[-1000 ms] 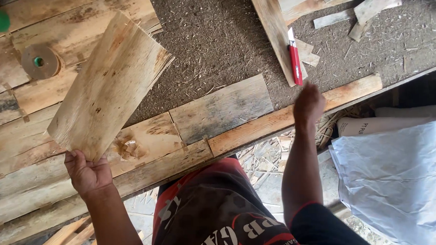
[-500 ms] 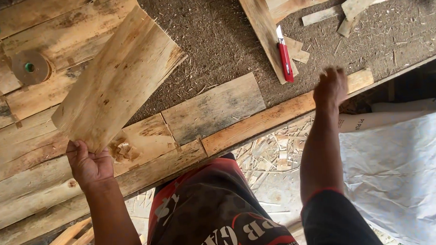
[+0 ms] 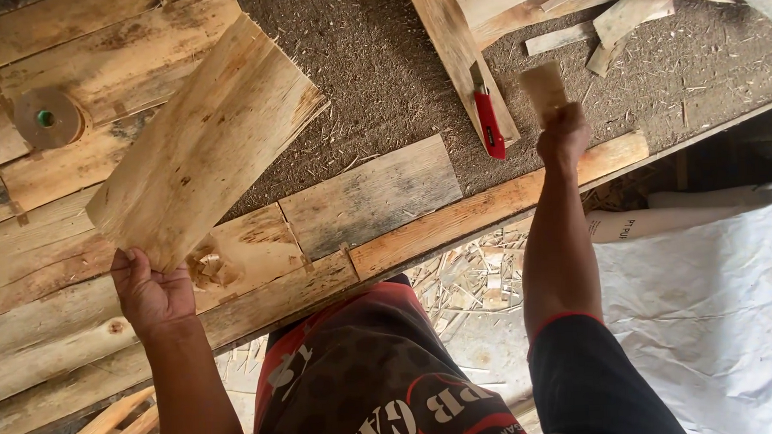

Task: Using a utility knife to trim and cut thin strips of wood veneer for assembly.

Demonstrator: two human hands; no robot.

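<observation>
Stood at a rough plank table (image 3: 387,234) strewn with sawdust and offcuts. Held a broad, pale wooden board (image 3: 201,147) tilted above the planks — left hand (image 3: 151,292) closed around its near corner, far end splintered. Judged as early going: board lifted but not yet set down or worked. Gripped a small wooden block (image 3: 543,87) in the closed right hand (image 3: 563,135), well apart from the board — just beside a red utility knife (image 3: 489,124) lying untouched on a slat.
</observation>
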